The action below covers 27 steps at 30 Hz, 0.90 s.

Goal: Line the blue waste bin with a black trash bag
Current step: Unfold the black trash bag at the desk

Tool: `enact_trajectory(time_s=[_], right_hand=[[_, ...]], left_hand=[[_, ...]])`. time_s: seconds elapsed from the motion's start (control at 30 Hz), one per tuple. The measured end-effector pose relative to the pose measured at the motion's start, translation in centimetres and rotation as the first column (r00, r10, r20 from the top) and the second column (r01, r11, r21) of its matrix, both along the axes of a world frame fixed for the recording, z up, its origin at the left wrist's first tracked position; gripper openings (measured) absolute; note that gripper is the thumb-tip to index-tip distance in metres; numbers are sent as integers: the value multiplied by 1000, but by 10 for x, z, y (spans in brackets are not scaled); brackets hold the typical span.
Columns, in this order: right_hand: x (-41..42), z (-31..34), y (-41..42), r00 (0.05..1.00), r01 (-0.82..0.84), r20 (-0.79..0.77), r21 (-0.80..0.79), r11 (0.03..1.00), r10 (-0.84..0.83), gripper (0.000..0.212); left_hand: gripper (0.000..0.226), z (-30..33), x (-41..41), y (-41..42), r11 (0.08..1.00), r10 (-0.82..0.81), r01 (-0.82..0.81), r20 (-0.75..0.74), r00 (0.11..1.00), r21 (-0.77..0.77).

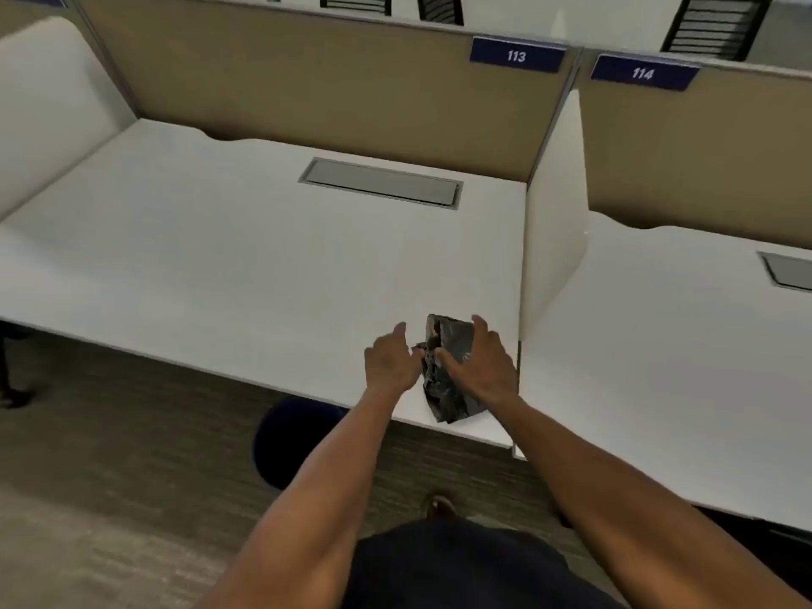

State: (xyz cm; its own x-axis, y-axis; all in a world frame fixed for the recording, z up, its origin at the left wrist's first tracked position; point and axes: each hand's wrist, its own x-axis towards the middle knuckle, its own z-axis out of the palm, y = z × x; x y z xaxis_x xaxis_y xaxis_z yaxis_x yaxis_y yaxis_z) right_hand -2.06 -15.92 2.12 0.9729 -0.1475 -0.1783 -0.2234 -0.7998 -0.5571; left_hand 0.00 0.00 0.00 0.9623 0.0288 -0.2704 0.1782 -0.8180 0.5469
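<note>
A folded black trash bag (444,375) lies on the white desk (219,265) near its front right corner. My right hand (481,364) grips the bag from the right, thumb and fingers around it. My left hand (389,360) hovers just left of the bag with fingers spread, touching or almost touching its edge. The blue waste bin (290,437) stands on the carpet under the desk's front edge, partly hidden by the desktop and my left forearm.
A white divider panel (553,257) rises right beside the bag, separating desk 113 from desk 114 (659,345). A grey cable hatch (382,182) sits at the back of the desk. Tan partition walls stand behind. A shoe (439,507) shows on the carpet.
</note>
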Motion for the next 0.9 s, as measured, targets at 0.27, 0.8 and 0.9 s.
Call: enact_trajectory(time_s=[0.27, 0.8, 0.9], right_hand=[[19, -33, -8, 999, -14, -53, 5, 1000, 14, 80], [14, 7, -15, 992, 109, -13, 607, 787, -127, 27], [11, 23, -1, 992, 118, -62, 756, 644, -108, 31]], left_hand=[[48, -26, 2, -33, 817, 255, -395, -351, 901, -420], [36, -1, -31, 17, 637, 513, -509, -175, 841, -579], [31, 15, -45, 47, 521, 605, -541, -161, 780, -660]])
